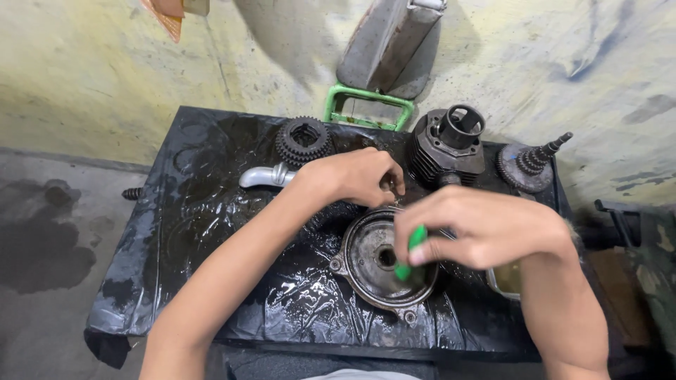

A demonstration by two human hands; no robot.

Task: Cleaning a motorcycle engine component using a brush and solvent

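A round, greasy metal engine cover (370, 264) with a centre hole lies on wet black plastic sheeting (211, 232). My left hand (355, 176) grips the cover's far rim with curled fingers. My right hand (486, 229) holds a green-handled brush (410, 253) whose tip rests on the cover's inner face near the hole. Both forearms reach in from the bottom of the view.
Behind the cover stand a gear cluster (304, 139), a silver pipe (264, 176), a finned cylinder (447, 148) and a geared shaft (528, 165). A small container of yellowish liquid (507, 280) sits by my right wrist. A green frame (366, 105) leans on the stained wall.
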